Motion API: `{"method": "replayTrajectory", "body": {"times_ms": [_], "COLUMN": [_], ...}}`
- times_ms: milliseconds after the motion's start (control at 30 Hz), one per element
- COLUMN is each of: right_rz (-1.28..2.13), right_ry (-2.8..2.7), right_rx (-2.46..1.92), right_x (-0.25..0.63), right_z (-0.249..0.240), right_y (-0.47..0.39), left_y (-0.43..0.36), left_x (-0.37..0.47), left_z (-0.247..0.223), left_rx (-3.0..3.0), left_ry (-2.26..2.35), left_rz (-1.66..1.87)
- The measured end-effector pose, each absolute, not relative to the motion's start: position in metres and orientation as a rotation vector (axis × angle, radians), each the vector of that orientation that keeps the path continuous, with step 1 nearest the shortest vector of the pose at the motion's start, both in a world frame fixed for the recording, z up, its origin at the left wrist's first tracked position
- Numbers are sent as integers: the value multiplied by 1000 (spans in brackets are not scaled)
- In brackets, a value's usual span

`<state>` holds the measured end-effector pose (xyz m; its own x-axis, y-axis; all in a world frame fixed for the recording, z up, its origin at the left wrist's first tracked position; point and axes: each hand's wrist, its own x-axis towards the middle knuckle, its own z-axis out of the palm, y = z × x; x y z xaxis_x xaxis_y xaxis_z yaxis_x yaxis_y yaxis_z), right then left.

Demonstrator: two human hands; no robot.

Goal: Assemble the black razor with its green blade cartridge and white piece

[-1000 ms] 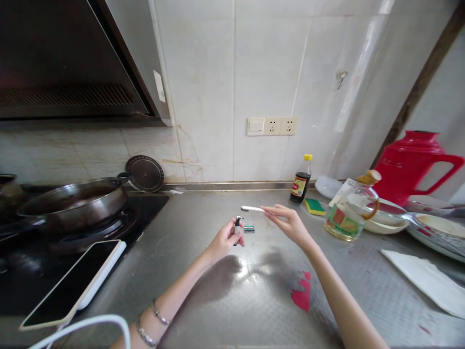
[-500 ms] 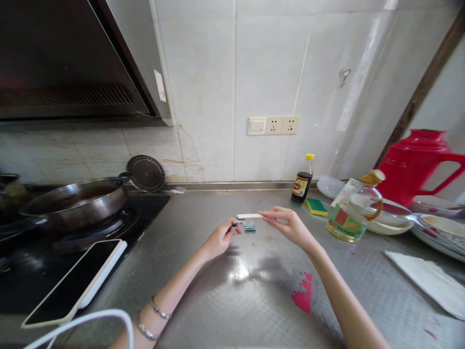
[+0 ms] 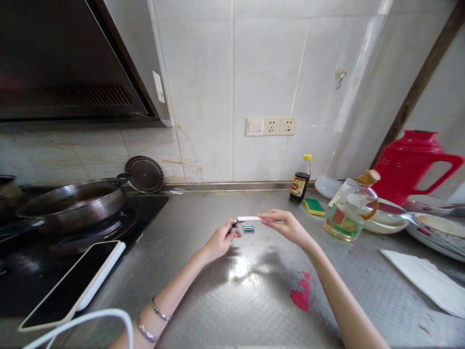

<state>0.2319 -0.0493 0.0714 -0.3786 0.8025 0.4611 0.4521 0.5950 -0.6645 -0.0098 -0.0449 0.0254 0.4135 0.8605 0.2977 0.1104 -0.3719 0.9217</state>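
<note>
My left hand is closed around a small lighter with a dark top, held upright. My right hand pinches one end of a slim white stick, which lies level and points left. The stick's left tip meets or comes very near the lighter's top; whether they touch I cannot tell, and no flame shows clearly. Just below the stick, a small dark and teal piece like a razor head rests on the steel counter.
On the left, a phone overlaps the black stove, where a steel pan stands. A white cable crosses the lower left. To the right are a sauce bottle, a sponge, an oil jug, bowls and a red flask.
The lighter has turned from tilted to upright in my left hand. The white stick has shifted slightly, its left tip now at the lighter's top. The whole view has drifted a little.
</note>
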Motion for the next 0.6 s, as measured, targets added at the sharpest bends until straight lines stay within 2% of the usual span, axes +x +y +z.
{"method": "replayTrajectory", "body": {"times_ms": [600], "right_rz": [583], "right_ry": [-2034], "right_rx": [-1006], "right_x": [228], "right_z": [70], "right_y": [-49], "left_y": [-39], "left_x": [-13], "left_z": [19], "left_rx": [1930], "left_ry": [866], "left_rz": [995]}}
